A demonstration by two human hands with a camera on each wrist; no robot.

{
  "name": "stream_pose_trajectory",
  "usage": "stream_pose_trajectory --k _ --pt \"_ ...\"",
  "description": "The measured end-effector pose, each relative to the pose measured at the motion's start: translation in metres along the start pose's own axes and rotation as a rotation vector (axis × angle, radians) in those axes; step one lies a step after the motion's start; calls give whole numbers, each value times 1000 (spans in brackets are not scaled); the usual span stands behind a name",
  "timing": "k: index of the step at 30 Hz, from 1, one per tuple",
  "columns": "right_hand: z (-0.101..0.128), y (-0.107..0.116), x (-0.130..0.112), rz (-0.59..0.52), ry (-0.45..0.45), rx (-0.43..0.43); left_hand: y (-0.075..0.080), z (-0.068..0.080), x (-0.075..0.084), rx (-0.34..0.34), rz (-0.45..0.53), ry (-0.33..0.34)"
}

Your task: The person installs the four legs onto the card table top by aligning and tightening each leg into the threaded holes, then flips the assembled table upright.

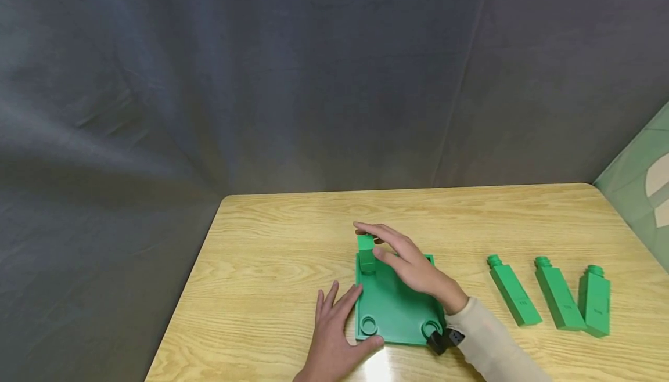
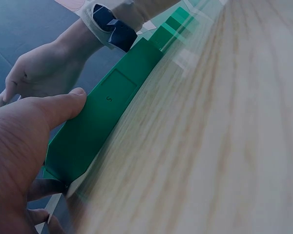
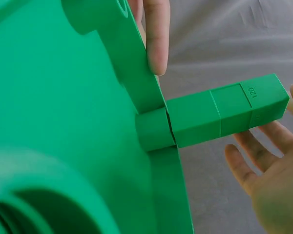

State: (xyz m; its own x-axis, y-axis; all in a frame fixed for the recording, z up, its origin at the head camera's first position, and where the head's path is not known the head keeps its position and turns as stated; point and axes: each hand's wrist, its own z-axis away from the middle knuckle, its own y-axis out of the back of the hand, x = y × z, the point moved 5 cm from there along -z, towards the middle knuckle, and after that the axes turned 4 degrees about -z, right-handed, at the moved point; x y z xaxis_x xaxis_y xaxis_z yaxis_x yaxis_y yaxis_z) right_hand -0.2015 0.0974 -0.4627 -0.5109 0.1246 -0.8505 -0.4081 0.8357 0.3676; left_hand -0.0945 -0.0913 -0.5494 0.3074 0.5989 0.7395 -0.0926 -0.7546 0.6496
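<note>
A green base plate (image 1: 397, 306) lies flat on the wooden table (image 1: 272, 254). One green square post (image 1: 367, 251) stands in the socket at its far left corner. My right hand (image 1: 372, 241) arches over that post with fingers spread, thumb beside it; in the right wrist view the post (image 3: 219, 114), marked 120, sticks out from the plate (image 3: 63, 122) while the right hand (image 3: 266, 126) stays open around its end. My left hand (image 1: 347, 318) lies against the plate's left edge, fingers straight and the thumb (image 2: 63, 105) pressing the plate's side (image 2: 102, 117).
Three loose green posts (image 1: 514, 292) (image 1: 559, 292) (image 1: 596, 301) lie in a row on the right of the table. Two empty round sockets (image 1: 368, 325) (image 1: 431, 328) show at the plate's near corners. Grey cloth hangs behind the table.
</note>
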Motion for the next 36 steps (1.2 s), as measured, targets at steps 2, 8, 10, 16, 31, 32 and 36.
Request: stream_pose_trajectory --k 2,8,10,16,31,32,36 --pt "0 0 1 -4 -10 -15 0 0 0 -6 8 11" --pt "1 0 2 4 -48 -19 -1 -1 0 -15 15 21" --pt "0 0 2 9 -55 -5 0 0 0 -20 19 26" --pt "-2 0 2 103 -69 77 0 0 0 -37 32 49" --pt "-1 1 -2 115 -63 96 0 0 0 -49 44 52" --pt "-1 2 -3 82 -48 78 0 0 0 -49 44 52" --pt "-1 2 -3 -6 -31 11 1 0 0 -46 38 53"
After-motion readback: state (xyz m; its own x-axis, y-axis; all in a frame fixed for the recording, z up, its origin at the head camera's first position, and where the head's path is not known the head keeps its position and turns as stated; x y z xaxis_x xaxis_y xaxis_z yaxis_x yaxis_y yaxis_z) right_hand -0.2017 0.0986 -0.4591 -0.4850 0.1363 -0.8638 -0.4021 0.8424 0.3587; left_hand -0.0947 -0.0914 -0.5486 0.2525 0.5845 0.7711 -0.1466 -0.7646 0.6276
